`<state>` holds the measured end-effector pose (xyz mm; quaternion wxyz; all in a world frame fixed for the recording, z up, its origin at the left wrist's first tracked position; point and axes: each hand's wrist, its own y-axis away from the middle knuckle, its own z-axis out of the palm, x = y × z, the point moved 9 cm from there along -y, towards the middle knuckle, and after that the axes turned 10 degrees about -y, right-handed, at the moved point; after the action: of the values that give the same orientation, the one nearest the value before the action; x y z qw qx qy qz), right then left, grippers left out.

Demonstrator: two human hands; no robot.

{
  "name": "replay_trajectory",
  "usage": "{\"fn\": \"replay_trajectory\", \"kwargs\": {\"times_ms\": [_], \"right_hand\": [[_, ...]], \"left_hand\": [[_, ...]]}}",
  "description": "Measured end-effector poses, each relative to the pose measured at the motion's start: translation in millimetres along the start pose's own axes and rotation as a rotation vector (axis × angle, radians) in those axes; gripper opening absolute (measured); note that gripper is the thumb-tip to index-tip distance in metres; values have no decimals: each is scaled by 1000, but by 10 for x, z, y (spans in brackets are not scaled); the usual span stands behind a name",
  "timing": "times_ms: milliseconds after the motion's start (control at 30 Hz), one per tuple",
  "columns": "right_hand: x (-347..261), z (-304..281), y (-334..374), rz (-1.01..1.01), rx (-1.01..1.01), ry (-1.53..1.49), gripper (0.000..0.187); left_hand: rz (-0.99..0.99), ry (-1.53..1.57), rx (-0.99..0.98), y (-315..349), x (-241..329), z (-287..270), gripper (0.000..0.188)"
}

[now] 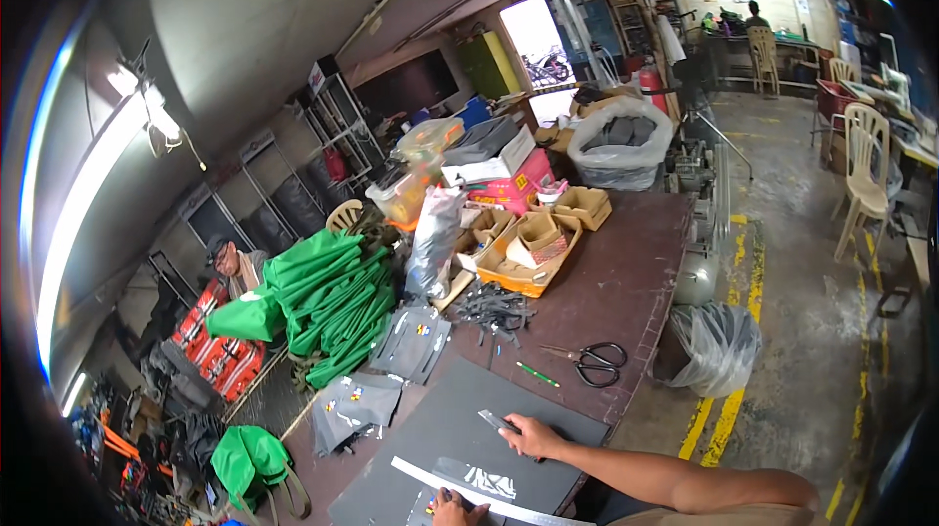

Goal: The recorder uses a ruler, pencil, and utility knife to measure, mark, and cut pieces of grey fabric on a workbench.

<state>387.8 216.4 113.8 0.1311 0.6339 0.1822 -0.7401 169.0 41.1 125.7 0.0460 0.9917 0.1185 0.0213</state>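
My right hand [533, 438] is closed around a utility knife [497, 420], its blade pointing left above a dark cutting mat [479, 389]. My left hand [456, 509], partly cut off by the lower edge, presses down with its fingers apart by a long white ruler [421, 472]. Beside the ruler lies a clear plastic piece with white print [479, 478]. Some dark grey material with a small coloured patch shows by the left fingertips. Near the mat's far edge rest a green pencil [538, 374] and black-handled scissors [599, 365].
Grey fabric pieces [411, 342] and a heap of dark strips [494, 308] lie on the brown table [626, 262]. Beyond are an orange tray [533, 281], boxes and folded green fabric [328, 301]. A person [235, 267] is behind the pile; a plastic bag [719, 350] stands on the floor.
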Motion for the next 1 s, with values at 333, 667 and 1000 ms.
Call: {"fn": "replay_trajectory", "kwargs": {"times_ms": [333,667,1000], "right_hand": [[-324,-1298,561,-123,74,215,47],[-157,-1827,-369,-311,116,111,34],[1549,-451,-626,-175,187,-41,25]], "left_hand": [[115,-2,123,334,1571,-276,45],[125,-246,158,-1331,1209,602,103],[241,-78,234,-1585,-148,1420,91]]}}
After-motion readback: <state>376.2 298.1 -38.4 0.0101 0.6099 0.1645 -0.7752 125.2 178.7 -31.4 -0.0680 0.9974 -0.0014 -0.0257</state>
